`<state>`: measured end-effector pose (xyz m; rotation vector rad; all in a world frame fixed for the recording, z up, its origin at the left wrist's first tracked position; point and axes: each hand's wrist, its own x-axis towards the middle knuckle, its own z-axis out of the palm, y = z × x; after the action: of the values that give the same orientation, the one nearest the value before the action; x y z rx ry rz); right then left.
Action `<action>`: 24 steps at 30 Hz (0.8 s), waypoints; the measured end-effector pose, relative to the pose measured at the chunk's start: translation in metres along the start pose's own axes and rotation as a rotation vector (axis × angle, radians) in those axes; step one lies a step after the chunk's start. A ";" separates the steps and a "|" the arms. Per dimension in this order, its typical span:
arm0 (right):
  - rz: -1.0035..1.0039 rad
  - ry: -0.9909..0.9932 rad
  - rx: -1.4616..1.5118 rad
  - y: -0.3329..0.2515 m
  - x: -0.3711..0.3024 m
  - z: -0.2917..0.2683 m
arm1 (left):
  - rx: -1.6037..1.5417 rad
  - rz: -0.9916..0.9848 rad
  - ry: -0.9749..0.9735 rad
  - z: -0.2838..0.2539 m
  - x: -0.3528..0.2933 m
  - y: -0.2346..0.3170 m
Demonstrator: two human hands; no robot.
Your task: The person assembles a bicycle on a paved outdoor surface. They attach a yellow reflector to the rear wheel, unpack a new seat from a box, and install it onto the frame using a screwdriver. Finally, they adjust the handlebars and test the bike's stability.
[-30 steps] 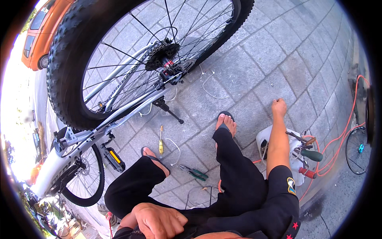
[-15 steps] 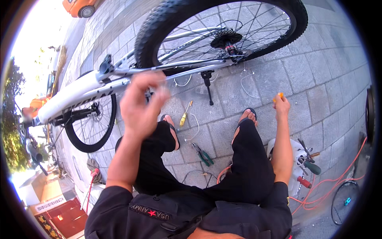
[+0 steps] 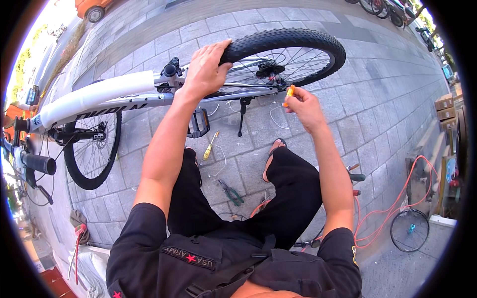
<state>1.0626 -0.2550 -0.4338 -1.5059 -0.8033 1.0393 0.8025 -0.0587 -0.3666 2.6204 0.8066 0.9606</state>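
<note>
Bike: in the head view it is standing across the upper left and upper middle of the frame, its kickstand pointing down to the paving. I'm judging it heavy and stiff; its bare tubes are offering the surest lift.
Tyre: it is sitting at upper middle, chunky and knobbly. It is looking firm, grippy and hard to damage, though the wheel may be turning under a push, so I'd be taking it across the tread.
Spokes: they are running thin inside the rim and looking easy to bend, a poor place for pulling.
Left hand: it is curving loosely around the tyre's left end, fingers lying over the tread, thumb resting apart on the near side. How hard it is pressing, I cannot tell.
Right hand: it is pinching the orange piece nearly closed, just right of the frame's centre.
Orange piece: it is showing between thumb and fingers, near the hub; whether it is touching the bike, I cannot tell. It is looking light and possibly slippery, so fingertips around its middle are suiting it.
Screwdriver: it is lying below the kickstand, leftward, with the pliers resting lower down.
</note>
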 end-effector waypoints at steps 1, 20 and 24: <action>0.022 0.015 0.040 -0.008 -0.004 0.011 | -0.082 -0.008 -0.004 0.000 0.007 0.013; -0.065 0.152 0.630 -0.006 0.093 0.118 | -0.168 -0.135 0.131 0.016 -0.001 -0.044; -0.093 0.275 0.599 -0.003 0.109 0.150 | -0.142 -0.171 0.116 0.015 0.003 -0.035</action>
<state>0.9668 -0.0972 -0.4564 -1.0520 -0.3192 0.8756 0.7991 -0.0292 -0.3900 2.3519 0.9360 1.0861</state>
